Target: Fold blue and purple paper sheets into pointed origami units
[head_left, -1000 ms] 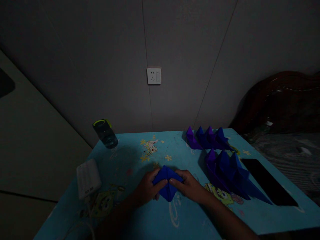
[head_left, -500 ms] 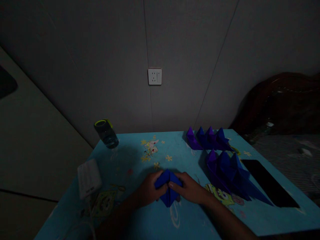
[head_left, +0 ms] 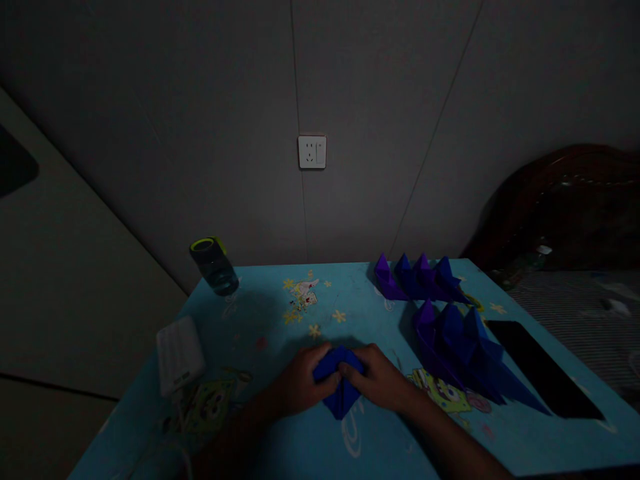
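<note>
A folded piece of blue paper (head_left: 342, 400) is held just above the front middle of the table, its point towards me. My left hand (head_left: 306, 379) grips its left side and my right hand (head_left: 379, 379) its right side. Both thumbs press on the upper face, close together near the centre crease; the other fingers are mostly hidden behind and under the paper. To the right lie folded paper boats: a front group of purple and blue ones (head_left: 457, 350), and a back row (head_left: 417, 279) in the same colours.
The table has a light blue cartoon-print cover (head_left: 270, 313). A dark water bottle (head_left: 215, 267) stands at the back left, with a white power bank (head_left: 180, 355) and its cable nearer me. A black flat slab (head_left: 543, 370) lies at the right edge. Behind is a wall with a socket (head_left: 313, 152).
The blue paper looks flatter, its centre gap narrower, and sits slightly lower. My thumbs have come nearer each other on it. The view has shifted a little.
</note>
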